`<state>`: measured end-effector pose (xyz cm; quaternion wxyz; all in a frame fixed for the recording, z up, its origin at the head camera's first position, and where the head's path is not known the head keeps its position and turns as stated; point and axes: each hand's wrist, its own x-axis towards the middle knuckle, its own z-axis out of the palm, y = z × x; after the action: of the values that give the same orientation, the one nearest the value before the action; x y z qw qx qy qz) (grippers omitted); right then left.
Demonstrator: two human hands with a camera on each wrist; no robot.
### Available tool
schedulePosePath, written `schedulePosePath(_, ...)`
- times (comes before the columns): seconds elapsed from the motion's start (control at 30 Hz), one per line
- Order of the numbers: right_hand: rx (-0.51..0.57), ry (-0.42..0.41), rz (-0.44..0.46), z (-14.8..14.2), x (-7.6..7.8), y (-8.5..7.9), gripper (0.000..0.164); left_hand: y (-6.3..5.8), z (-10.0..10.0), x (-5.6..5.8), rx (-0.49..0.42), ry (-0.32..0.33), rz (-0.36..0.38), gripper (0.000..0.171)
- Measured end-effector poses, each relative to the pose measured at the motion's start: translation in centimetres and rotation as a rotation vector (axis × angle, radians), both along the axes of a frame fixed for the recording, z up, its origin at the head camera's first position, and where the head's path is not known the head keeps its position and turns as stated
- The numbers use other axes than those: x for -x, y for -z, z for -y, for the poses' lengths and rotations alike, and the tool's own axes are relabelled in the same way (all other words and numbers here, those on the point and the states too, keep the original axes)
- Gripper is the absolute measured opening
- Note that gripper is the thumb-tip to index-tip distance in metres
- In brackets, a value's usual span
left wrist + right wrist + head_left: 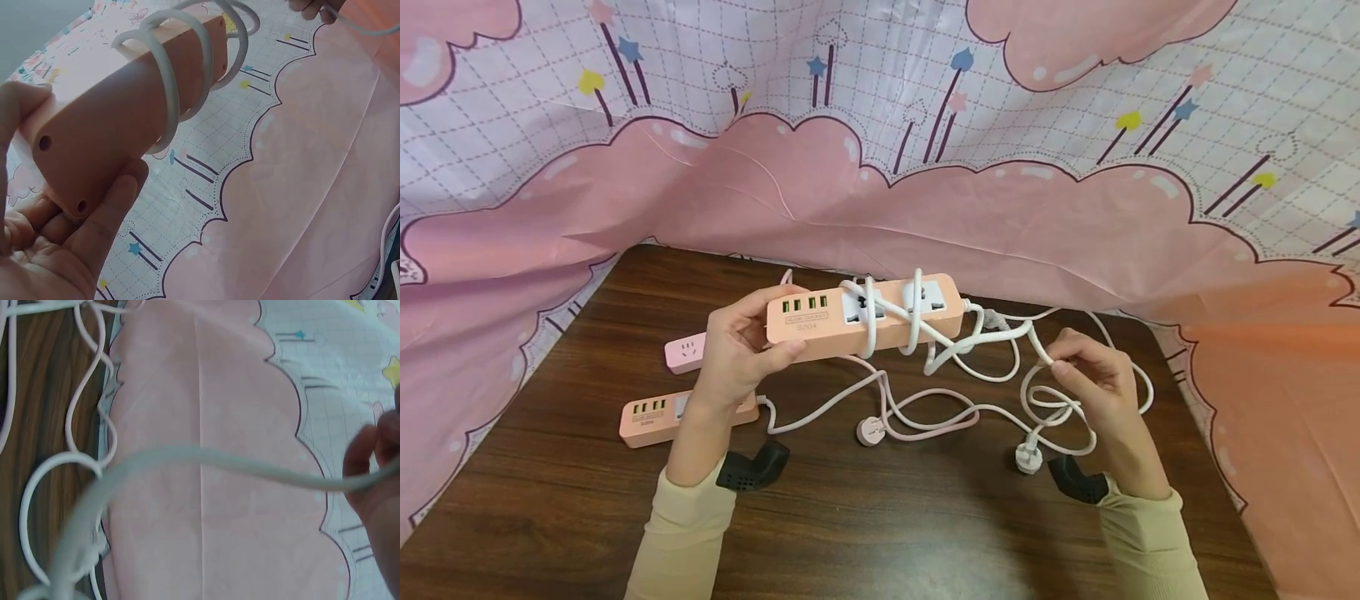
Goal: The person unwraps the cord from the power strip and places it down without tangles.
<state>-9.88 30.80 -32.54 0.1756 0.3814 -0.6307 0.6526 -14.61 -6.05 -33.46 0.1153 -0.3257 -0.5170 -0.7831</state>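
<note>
My left hand grips the left end of a peach power strip, raised above the table, with thumb in front and fingers behind. White cord wraps loosely around the strip in several turns. In the left wrist view, the bare underside of the power strip faces the camera, with screw holes at its corners. To the right, my right hand pinches the cord between thumb and fingertips. The cord arcs across the right wrist view to the right hand. Its far run is tangled among other cords.
A second peach power strip lies on the dark wooden table at left, partly behind my left forearm. Behind it is a pink power strip. A pink plug and a white plug lie among loose cords. Patterned cloth hangs around.
</note>
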Motion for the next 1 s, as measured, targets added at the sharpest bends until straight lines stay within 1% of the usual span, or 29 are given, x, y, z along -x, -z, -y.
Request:
schedulePosePath(0.1,-0.178,-0.031,-0.039,-1.1,-0.3,0.3,0.012,-0.1,0.2,0.2,-0.014,-0.03,0.003,0.048)
schedulePosePath(0.2,-0.408,-0.003,-0.073,-1.9,-0.4,0.8,0.022,-0.2,0.4,0.3,-0.028,-0.055,0.019,0.047)
schedulePosePath(0.3,-0.628,0.083,-0.068,-2.1,-0.5,1.6,0.033,-0.4,0.5,0.2,-0.045,-0.061,0.035,0.042)
schedulePosePath(0.37,-0.747,0.161,-0.038,-1.9,-0.6,2.3,0.033,-0.5,0.5,0.2,-0.05,-0.057,0.034,0.04)
schedulePosePath(0.47,-0.904,0.276,0.024,-1.7,-0.5,3.4,0.023,-0.5,0.4,0.1,-0.056,-0.043,0.022,0.04)
schedulePosePath(0.53,-0.978,0.329,0.078,-1.6,-0.3,4.0,0.013,-0.5,0.4,0.1,-0.051,-0.039,0.013,0.042)
schedulePosePath(0.63,-1.039,0.385,0.131,-1.4,0.3,4.8,0.006,-0.5,0.3,0.0,-0.045,-0.039,0.006,0.044)
schedulePosePath(0.73,-1.043,0.414,0.155,-1.4,0.9,5.6,0.004,-0.5,0.4,0.0,-0.044,-0.04,0.011,0.044)
schedulePosePath(0.83,-1.031,0.419,0.176,-1.3,1.4,6.2,0.005,-0.5,0.4,-0.1,-0.049,-0.028,0.021,0.042)
schedulePosePath(0.93,-1.004,0.402,0.214,-1.1,1.8,6.7,0.003,-0.5,0.2,-0.2,-0.042,-0.017,0.023,0.042)
schedulePosePath(0.97,-0.982,0.396,0.224,-1.0,1.9,6.8,0.004,-0.5,0.1,-0.2,-0.04,-0.012,0.024,0.042)
schedulePosePath(1.0,-0.953,0.39,0.234,-0.8,2.0,6.8,0.01,-0.5,0.0,-0.2,-0.038,-0.007,0.025,0.042)
